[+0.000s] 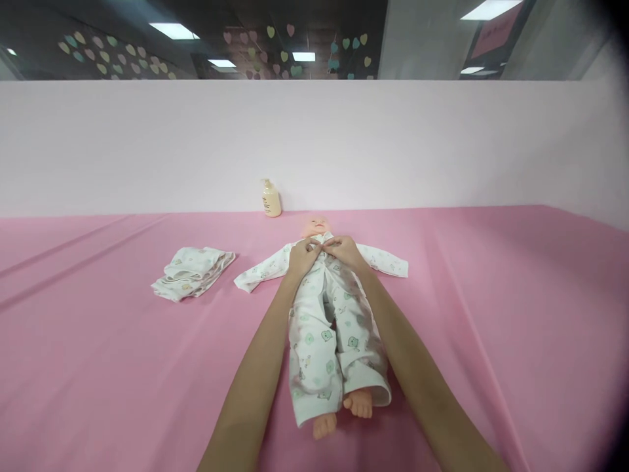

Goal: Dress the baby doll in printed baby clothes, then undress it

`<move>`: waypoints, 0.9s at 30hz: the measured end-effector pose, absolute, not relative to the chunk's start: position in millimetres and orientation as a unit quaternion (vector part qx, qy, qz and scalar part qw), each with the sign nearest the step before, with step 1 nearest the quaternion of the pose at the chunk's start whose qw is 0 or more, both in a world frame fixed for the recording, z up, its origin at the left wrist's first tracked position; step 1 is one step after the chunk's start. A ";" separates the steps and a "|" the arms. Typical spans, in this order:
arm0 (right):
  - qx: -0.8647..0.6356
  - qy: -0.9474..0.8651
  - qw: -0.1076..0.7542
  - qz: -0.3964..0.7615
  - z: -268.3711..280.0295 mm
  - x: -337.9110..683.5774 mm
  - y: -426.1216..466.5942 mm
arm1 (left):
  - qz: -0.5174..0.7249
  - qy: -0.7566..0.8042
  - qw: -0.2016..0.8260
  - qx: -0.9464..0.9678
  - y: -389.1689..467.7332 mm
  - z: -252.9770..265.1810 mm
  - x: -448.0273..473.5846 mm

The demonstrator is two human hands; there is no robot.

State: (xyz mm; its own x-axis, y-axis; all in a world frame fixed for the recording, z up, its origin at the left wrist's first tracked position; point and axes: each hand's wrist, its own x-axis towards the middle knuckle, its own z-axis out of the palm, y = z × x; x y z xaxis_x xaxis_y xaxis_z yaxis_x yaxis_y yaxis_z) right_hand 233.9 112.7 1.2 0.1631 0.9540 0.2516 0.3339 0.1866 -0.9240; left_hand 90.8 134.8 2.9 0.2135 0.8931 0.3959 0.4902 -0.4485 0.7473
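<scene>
On its back, feet towards me, lies a baby doll (pixel 324 426) dressed in a white baby outfit (pixel 314 354) with a small green print. The sleeves stretch out to both sides, and the bare feet stick out of the trouser legs. At the chest, just below the doll's head, my left hand (pixel 304 255) pinches the front of the outfit. My right hand (pixel 343 251) pinches the same fabric right beside it, fingertips almost meeting. Whatever fastening lies between the fingers is too small to make out.
A folded white printed cloth (pixel 194 272) lies to the left. Behind the doll's head a cream pump bottle (pixel 271 198) stands against the white wall (pixel 314 144). The pink sheet (pixel 122 380) has long creases, one running along the right side.
</scene>
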 end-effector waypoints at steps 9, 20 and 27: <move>-0.590 -0.553 0.492 0.324 5.8 234.9 115.5 | 0.468 0.412 0.355 0.697 141.1 -1.4 86.2; -0.584 -0.593 0.451 0.322 26.1 235.1 99.4 | 0.487 0.363 0.430 0.668 140.4 3.6 82.6; -0.612 -0.660 0.346 0.263 52.2 245.3 81.7 | 0.367 0.413 0.399 0.732 136.8 16.0 74.0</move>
